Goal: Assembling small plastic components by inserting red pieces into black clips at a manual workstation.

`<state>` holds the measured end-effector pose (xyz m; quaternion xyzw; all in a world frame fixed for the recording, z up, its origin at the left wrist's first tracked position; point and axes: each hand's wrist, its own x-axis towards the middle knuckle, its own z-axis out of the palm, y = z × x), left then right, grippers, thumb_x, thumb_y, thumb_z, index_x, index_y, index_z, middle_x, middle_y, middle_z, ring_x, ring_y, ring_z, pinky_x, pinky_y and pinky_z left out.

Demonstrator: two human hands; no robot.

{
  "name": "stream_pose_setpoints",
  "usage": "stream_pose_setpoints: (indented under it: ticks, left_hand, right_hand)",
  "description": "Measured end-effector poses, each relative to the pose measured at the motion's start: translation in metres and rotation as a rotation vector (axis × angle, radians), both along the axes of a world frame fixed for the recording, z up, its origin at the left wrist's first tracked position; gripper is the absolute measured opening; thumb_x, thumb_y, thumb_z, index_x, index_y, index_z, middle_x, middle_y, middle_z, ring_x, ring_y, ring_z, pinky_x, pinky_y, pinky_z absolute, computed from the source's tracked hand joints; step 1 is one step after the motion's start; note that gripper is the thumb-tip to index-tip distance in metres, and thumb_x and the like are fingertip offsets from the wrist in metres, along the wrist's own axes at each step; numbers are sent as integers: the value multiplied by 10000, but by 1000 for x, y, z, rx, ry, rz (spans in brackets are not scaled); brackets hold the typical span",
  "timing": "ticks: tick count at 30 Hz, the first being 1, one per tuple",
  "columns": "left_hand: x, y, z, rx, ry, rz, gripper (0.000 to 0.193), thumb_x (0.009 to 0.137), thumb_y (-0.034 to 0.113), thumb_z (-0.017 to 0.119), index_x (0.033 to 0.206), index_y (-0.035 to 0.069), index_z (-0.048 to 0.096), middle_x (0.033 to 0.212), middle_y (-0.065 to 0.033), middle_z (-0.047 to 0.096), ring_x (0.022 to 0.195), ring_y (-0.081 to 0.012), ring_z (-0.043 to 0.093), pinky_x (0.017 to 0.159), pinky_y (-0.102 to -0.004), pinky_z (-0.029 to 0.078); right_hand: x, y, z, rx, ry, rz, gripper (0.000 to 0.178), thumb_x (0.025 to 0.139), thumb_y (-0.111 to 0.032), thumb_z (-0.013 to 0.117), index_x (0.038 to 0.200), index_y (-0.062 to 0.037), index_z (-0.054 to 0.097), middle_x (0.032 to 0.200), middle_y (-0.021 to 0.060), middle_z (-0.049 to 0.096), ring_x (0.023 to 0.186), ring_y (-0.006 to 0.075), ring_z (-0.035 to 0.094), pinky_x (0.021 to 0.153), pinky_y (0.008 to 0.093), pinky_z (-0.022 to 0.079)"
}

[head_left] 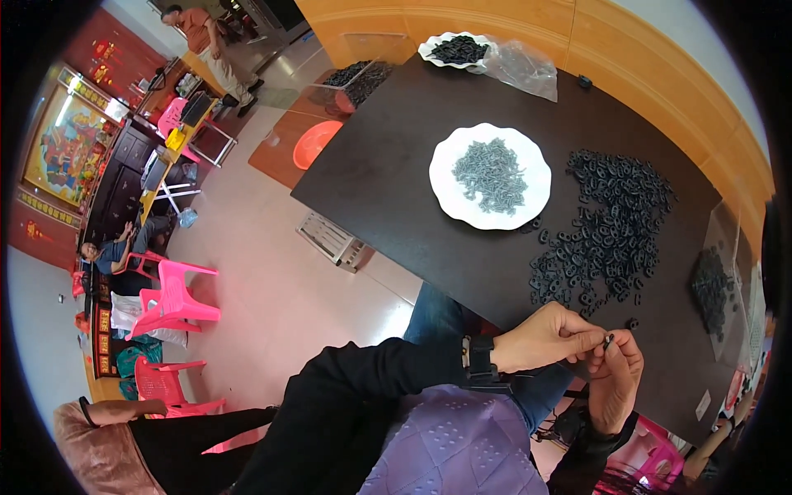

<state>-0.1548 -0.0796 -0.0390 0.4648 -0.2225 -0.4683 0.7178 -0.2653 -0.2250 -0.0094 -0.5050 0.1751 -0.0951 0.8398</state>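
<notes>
Over the table's near edge, my left hand (544, 340) and my right hand (617, 381) meet with their fingertips pinched together. Between them is a small black piece (609, 339), mostly covered by the fingers; its exact shape cannot be made out. Just beyond my hands lies a wide spread of small black ring-like plastic pieces (615, 227), with one loose black piece (633, 323) near my right fingers. To the left of that spread stands a white scalloped plate (441, 186) heaped with small silver screw-like parts (492, 175).
On the dark table (371, 157), another scalloped dish (426, 51) of black pieces stands far back beside a clear plastic bag (521, 70). A clear bin (716, 285) with dark pieces is at the right. Pink chairs (175, 299) and other people (202, 37) are to the left.
</notes>
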Motion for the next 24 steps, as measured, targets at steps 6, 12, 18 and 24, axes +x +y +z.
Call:
stream_pose_setpoints:
  ticks: [6, 12, 18, 24]
  left_hand:
    - [-5, 0, -11, 10, 19, 64, 331, 976, 144, 693, 1275, 4, 671, 957, -47, 709, 809, -66, 626, 699, -221, 513]
    - [-8, -5, -4, -25, 79, 186, 289, 956, 89, 701, 1204, -52, 657, 998, -85, 724, 851, -97, 659, 752, -241, 542]
    - [-2, 15, 6, 94, -502, 353, 391, 885, -14, 734, 1269, -21, 659, 1088, -130, 718, 927, -138, 686, 830, -249, 543]
    - [1, 20, 8, 114, -834, 403, 559, 804, -32, 794, 1338, 29, 639, 1086, -108, 727, 871, -121, 663, 807, -259, 549]
  right_hand:
    - [-2, -5, -1, 6, -5, -18, 153, 933, -128, 695, 1012, -14, 632, 845, 38, 672, 689, 78, 581, 628, 198, 458]
    - [-8, -7, -2, -16, 33, -53, 160, 934, -126, 685, 1032, -9, 636, 850, 44, 673, 699, 80, 584, 631, 200, 451]
    - [4, -1, 15, -253, 109, -29, 129, 940, -95, 656, 1025, 1, 665, 884, 61, 712, 730, 66, 602, 670, 191, 464]
    - [1, -3, 24, -335, 96, -88, 105, 911, -9, 671, 1005, 37, 683, 891, 72, 735, 798, 75, 663, 724, 195, 487]
